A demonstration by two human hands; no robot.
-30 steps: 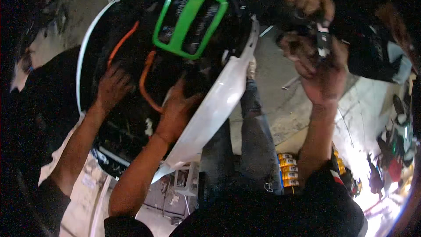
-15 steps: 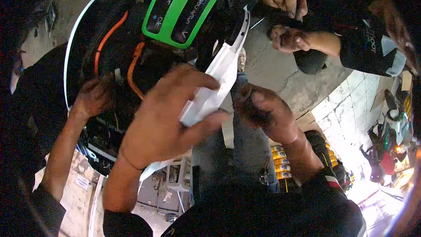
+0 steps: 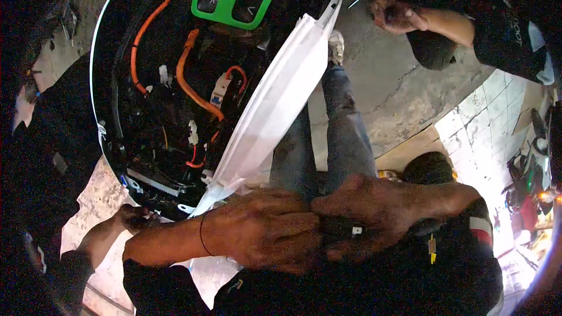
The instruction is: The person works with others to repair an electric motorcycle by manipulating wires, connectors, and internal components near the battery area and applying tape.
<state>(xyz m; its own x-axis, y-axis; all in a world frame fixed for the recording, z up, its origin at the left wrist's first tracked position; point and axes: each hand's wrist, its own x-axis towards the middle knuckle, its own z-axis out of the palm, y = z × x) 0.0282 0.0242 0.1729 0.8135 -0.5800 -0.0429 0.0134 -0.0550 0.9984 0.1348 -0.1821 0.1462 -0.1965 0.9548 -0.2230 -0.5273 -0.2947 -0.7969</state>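
My left hand (image 3: pixel 266 231) and my right hand (image 3: pixel 369 202) meet low in front of my torso, both closed. Between the right hand's thumb and fingers is a dark object (image 3: pixel 342 228) with a small white square on it; its kind is not clear. The left hand's curled fingertips press against the right hand, so what they hold is hidden. Just beyond the hands rises a long white body panel (image 3: pixel 275 99), the edge of a vehicle's open bay. Inside the bay are orange cables (image 3: pixel 196 90), white connectors (image 3: pixel 193 133) and a green-framed cover (image 3: pixel 231 17).
A co-worker's hands (image 3: pixel 398 14) are at the upper right, near a thin metal rod (image 3: pixel 358 0). Another person's hand (image 3: pixel 132 219) is at the lower left by the bay's rim. Cardboard (image 3: pixel 410 149) lies on the concrete floor (image 3: pixel 386 93). Bright tiles lie to the right.
My left hand has left the white panel and moved down and right to meet my right hand, which has come down. The other person's hand at left has moved down out of the bay.
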